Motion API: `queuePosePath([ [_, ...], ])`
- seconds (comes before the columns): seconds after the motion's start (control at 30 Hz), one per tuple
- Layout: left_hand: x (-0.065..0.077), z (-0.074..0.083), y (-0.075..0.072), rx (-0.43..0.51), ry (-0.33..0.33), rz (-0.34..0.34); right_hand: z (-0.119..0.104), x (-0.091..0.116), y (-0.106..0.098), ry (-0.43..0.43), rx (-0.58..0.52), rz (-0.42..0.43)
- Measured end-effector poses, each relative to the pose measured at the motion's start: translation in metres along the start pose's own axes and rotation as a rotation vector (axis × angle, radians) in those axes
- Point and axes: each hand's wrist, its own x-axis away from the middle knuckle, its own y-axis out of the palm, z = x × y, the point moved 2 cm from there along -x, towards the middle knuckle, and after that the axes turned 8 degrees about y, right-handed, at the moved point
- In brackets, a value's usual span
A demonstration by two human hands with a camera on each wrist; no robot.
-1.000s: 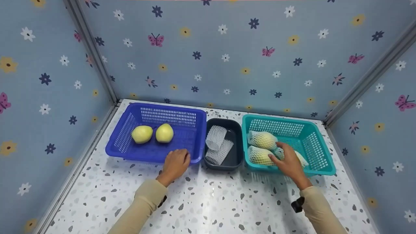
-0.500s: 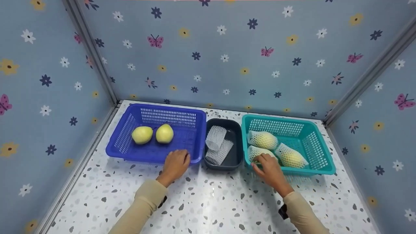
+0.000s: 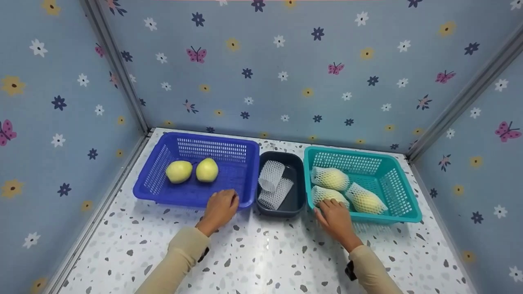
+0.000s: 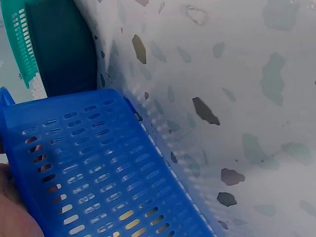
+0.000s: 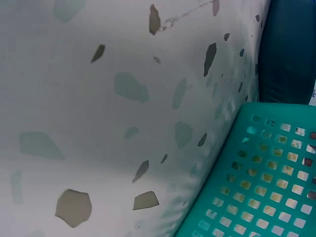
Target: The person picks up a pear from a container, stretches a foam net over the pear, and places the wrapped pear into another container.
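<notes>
My left hand [image 3: 220, 209] rests over the near rim of the blue basket [image 3: 245, 153], fingers loosely bent and holding nothing. Two bare yellow-green pears [image 3: 207, 170] lie inside that basket. At the right, my right hand [image 3: 337, 218] rests on the near rim of the teal basket [image 3: 394, 183], with relaxed fingertips reaching over it beside a pear in a white foam net [image 3: 327, 195]. Two more netted pears lie there, one farther back [image 3: 331, 178] and one to the right [image 3: 366, 199]. Through the basket holes in the left wrist view, parts of fingers [image 4: 47, 168] show.
Between the baskets stands a dark grey tub [image 3: 295, 196] with two white foam nets [image 3: 273, 174] in it. Everything stands on a speckled white table [image 3: 261, 253]. Flower-patterned panels [image 3: 286, 61] enclose the back and both sides.
My right hand has left the rightmost netted pear and moved left and nearer to the basket's front rim, where it now rests. My left hand has stayed put.
</notes>
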Motion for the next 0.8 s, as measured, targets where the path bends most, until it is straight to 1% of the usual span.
queuePosePath([
  [0.13,-0.005,0.001,-0.005,0.082,-0.054,-0.071,0.002,0.001,0.001,-0.007,0.001,0.029],
  [0.23,-0.011,0.002,-0.011,0.151,-0.096,-0.123,0.003,0.001,0.003,-0.008,0.008,0.041],
  [0.3,-0.017,0.001,-0.017,0.175,-0.111,-0.139,0.004,0.001,0.004,-0.010,0.013,0.049],
  [0.37,-0.023,0.000,-0.023,0.171,-0.111,-0.141,0.004,0.001,0.004,-0.009,0.016,0.056],
  [0.47,-0.034,-0.004,-0.032,0.139,-0.111,-0.147,0.004,0.001,0.004,-0.005,0.018,0.063],
  [0.6,-0.046,-0.013,-0.042,0.100,-0.116,-0.183,0.003,0.001,0.004,-0.002,0.010,0.059],
  [0.73,-0.063,-0.025,-0.054,0.062,-0.145,-0.191,0.002,0.002,0.006,-0.002,-0.003,0.060],
  [0.8,-0.072,-0.031,-0.058,0.044,-0.170,-0.189,0.003,0.002,0.006,-0.001,-0.002,0.067],
])
